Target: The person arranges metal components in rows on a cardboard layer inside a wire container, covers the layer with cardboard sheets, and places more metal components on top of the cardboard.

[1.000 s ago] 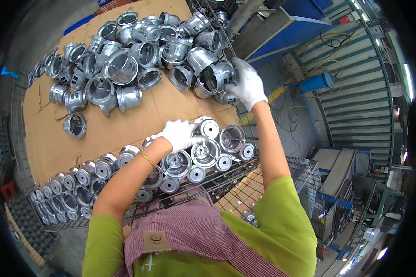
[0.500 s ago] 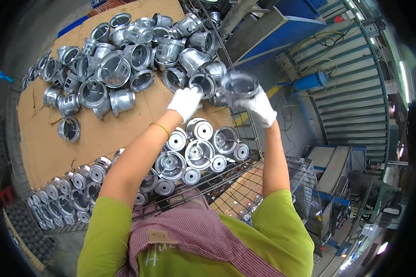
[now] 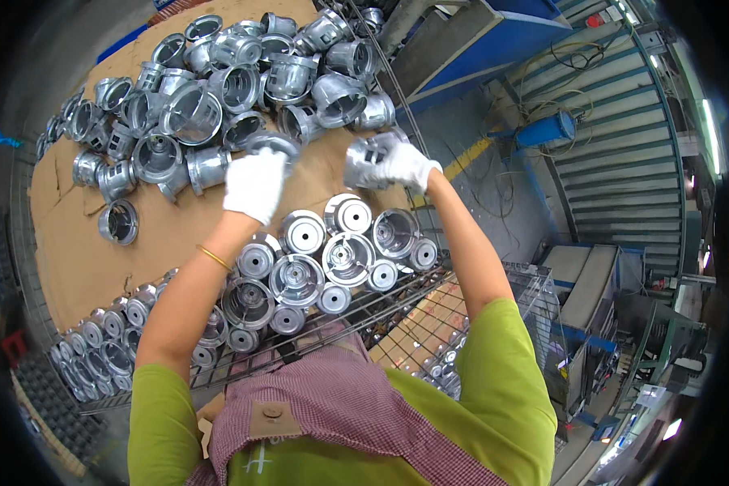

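1. While the right hand has its fingers clamped on a metal cup between the pile and rows, steady it.
2. The left hand has fingers clamped on a blurred cup beside the pile; avoid knocks.

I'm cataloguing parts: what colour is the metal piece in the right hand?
The metal piece is silvery grey; head view.

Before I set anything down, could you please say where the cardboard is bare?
The widest bare cardboard lies between heaped metal cups and near rows, left of the left hand; a smaller patch separates that hand from the right hand. Heap and rows are crowded.
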